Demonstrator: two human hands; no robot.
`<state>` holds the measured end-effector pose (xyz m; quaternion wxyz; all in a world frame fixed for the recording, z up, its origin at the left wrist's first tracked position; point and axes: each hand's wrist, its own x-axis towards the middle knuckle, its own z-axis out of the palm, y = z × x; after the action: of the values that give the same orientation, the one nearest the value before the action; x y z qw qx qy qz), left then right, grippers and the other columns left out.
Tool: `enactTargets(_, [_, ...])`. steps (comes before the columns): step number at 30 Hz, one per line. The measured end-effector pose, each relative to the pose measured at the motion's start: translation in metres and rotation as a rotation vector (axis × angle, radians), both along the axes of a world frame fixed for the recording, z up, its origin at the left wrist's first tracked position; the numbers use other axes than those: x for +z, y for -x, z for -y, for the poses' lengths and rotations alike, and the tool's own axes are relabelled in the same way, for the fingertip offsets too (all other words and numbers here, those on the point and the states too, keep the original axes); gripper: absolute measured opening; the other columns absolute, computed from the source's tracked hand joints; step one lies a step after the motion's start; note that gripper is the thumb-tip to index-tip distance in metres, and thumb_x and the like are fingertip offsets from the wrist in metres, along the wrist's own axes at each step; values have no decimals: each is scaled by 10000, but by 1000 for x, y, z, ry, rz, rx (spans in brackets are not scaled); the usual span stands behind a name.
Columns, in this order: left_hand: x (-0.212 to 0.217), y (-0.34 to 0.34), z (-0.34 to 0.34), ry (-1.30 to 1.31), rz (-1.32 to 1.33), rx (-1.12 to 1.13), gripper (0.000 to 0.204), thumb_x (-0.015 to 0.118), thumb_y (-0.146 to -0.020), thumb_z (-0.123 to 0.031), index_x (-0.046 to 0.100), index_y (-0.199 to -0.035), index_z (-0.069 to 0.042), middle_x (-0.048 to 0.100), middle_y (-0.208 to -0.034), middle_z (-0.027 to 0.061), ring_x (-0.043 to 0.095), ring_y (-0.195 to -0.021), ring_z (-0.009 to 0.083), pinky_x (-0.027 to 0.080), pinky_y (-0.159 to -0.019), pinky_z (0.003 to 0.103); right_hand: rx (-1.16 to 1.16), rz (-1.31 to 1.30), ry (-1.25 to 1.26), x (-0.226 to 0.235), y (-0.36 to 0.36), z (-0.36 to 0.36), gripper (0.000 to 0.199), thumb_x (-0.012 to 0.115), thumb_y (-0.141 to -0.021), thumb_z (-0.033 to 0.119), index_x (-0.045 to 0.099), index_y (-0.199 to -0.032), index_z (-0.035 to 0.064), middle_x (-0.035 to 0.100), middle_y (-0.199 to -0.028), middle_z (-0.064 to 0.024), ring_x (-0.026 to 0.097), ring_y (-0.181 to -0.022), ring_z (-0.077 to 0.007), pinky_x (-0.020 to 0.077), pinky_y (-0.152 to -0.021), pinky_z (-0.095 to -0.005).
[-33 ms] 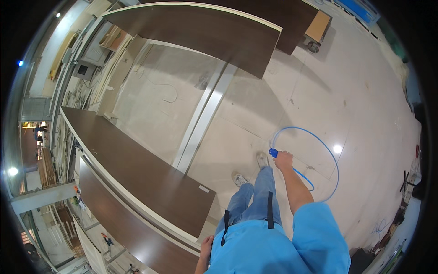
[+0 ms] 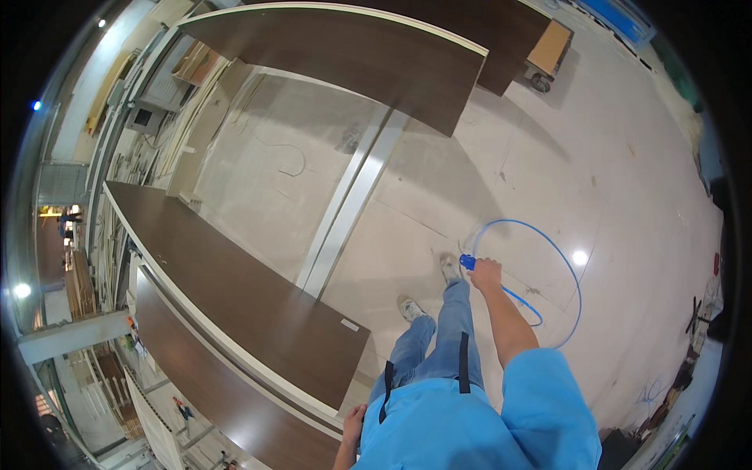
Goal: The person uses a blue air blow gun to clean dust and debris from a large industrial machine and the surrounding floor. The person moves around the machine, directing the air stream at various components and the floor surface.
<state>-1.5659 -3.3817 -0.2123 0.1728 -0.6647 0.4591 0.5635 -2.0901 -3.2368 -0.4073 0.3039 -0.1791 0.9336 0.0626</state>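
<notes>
My right hand is wrapped round a blue air blow gun, held out in front of me above my right shoe. From the gun a blue hose runs in a wide loop over the floor on the right. A thin nozzle seems to stick out at the front of the gun, too small to make out well. Low at my left side, my left hand has its fingers curled in, with nothing seen in it. It is close to the end of a long dark brown panel; whether it touches cannot be told.
Another brown panel spans the far side. Two pale metal rails lie on the floor between the panels. A wheeled dolly stands beyond at the far right. Below the left panel is another brown board. Racks with stacked strips line the left.
</notes>
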Motion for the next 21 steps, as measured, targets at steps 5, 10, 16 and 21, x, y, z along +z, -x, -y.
enactTargets(5, [10, 41, -15, -4, -6, 218, 368, 555, -1021, -324, 650, -1199, -16, 693, -1065, 72, 629, -945, 168, 494, -849, 305, 218, 66, 135, -6, 52, 72, 460, 721, -843, 463, 694, -1087, 74, 672, -1117, -131, 624, -1107, -314, 461, -945, -478])
enactTargets(10, [36, 97, -41, -84, 36, 360, 380, 550, -1028, -338, 603, -1239, -27, 692, -1118, 104, 650, -986, 205, 508, -888, 357, 263, 101, 189, -11, 97, 140, 432, 729, -846, 436, 693, -1093, 83, 671, -1130, -127, 628, -1092, -304, 460, -941, -474])
enactTargets(16, [52, 165, -60, -84, 5, 436, 341, 549, -1033, -303, 608, -1226, -29, 687, -1099, 110, 657, -997, 193, 518, -892, 336, 201, 86, 135, -26, 162, 174, 463, 726, -859, 421, 678, -1155, 69, 668, -1166, -105, 599, -1150, -282, 436, -966, -442])
enactTargets(21, [57, 207, -58, -88, -37, 457, 328, 551, -1035, -293, 608, -1227, -33, 685, -1089, 99, 668, -977, 185, 518, -886, 315, 101, 57, 123, -36, 206, 156, 475, 731, -850, 442, 670, -1143, 72, 670, -1151, -123, 626, -1128, -303, 466, -961, -460])
